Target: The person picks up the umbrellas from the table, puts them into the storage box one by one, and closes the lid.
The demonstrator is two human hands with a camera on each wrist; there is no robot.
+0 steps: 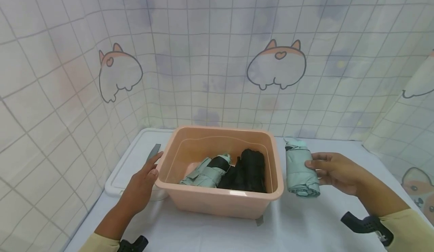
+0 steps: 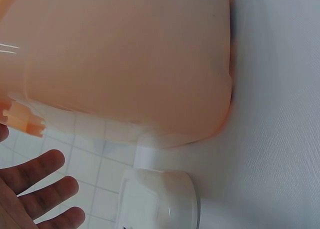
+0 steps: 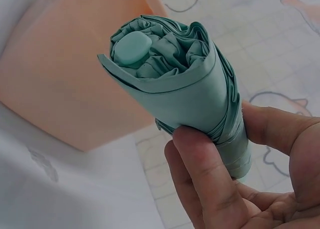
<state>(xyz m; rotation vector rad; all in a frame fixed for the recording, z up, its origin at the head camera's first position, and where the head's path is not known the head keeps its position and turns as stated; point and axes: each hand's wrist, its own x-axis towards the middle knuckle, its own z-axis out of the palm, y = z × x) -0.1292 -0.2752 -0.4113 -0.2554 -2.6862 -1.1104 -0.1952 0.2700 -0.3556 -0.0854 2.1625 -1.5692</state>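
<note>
My right hand (image 1: 333, 171) grips a folded mint-green umbrella (image 1: 301, 169) to the right of a peach plastic bin (image 1: 220, 197). In the right wrist view, thumb and fingers pinch the umbrella (image 3: 175, 94) around its middle, its round handle end facing the camera. At the bin's left end, my left hand (image 1: 140, 184) lies with its fingertips right at the rim; in the left wrist view its fingers (image 2: 45, 164) are spread and relaxed. Inside the bin are another mint-green folded umbrella (image 1: 205, 173) with a black band and black folded umbrellas (image 1: 252, 169).
A white lidded box (image 1: 129, 161) stands behind the left hand, with a grey strip (image 1: 154, 151) on top. White cloth covers the table (image 1: 210, 233). Grid-patterned curtains (image 1: 210, 56) rise behind and on both sides. A small grey tape piece (image 1: 259, 220) lies by the bin's front corner.
</note>
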